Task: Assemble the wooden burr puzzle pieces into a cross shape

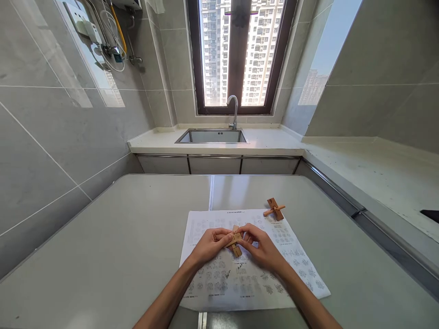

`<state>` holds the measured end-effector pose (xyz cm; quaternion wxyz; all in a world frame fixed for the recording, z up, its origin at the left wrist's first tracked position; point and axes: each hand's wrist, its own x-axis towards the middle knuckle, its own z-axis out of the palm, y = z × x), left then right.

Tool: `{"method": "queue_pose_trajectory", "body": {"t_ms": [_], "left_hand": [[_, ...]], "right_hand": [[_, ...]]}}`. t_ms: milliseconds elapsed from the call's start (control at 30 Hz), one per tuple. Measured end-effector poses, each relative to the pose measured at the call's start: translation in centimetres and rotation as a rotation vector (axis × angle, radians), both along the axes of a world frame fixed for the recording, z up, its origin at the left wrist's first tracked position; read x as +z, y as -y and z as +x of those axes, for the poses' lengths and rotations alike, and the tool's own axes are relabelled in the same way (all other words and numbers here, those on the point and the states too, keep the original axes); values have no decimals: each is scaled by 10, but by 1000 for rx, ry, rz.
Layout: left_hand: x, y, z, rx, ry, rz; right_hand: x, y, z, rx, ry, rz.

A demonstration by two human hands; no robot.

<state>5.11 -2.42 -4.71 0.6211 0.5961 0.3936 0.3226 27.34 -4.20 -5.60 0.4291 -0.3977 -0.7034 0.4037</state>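
Between my two hands is a small wooden interlocking puzzle (236, 249), made of light bars that cross one another. My left hand (214, 246) pinches it from the left, thumb on top. From the right, the fingertips of my right hand (259, 244) grip the same puzzle. Both hands hold it just above a printed sheet (219, 299) covered with small line drawings and handwritten tick marks. Part of the puzzle is hidden behind my fingers. Beyond my right hand, a second wooden piece (275, 211), a darker flat bar crossed by a round-ended stick, lies at the sheet's far right corner.
The sheet rests on a pale table (103, 256) with a seam down its middle. Behind it stands a white counter (274, 139) with a sink (185, 137) and a faucet (234, 112) under a window. Another counter (387, 173) runs along the right; a tiled wall is on the left.
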Motion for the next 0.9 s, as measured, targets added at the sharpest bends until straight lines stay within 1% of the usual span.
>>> {"method": "queue_pose_trajectory", "body": {"t_ms": [233, 433, 533, 633, 700, 800, 900], "left_hand": [[-6, -2, 1, -17, 24, 6], [-4, -2, 1, -44, 51, 15], [-1, -2, 3, -45, 62, 16], [4, 0, 6, 15, 73, 16], [7, 1, 9, 55, 90, 21], [10, 3, 13, 28, 111, 36], [11, 7, 16, 31, 88, 90]], "right_hand": [[3, 4, -2, -21, 36, 50], [7, 5, -3, -11, 49, 121], [5, 4, -3, -12, 31, 123], [3, 3, -4, -34, -31, 74], [1, 3, -4, -65, -88, 15], [-2, 2, -4, -91, -172, -98], [-5, 3, -6, -32, -267, -184]]}}
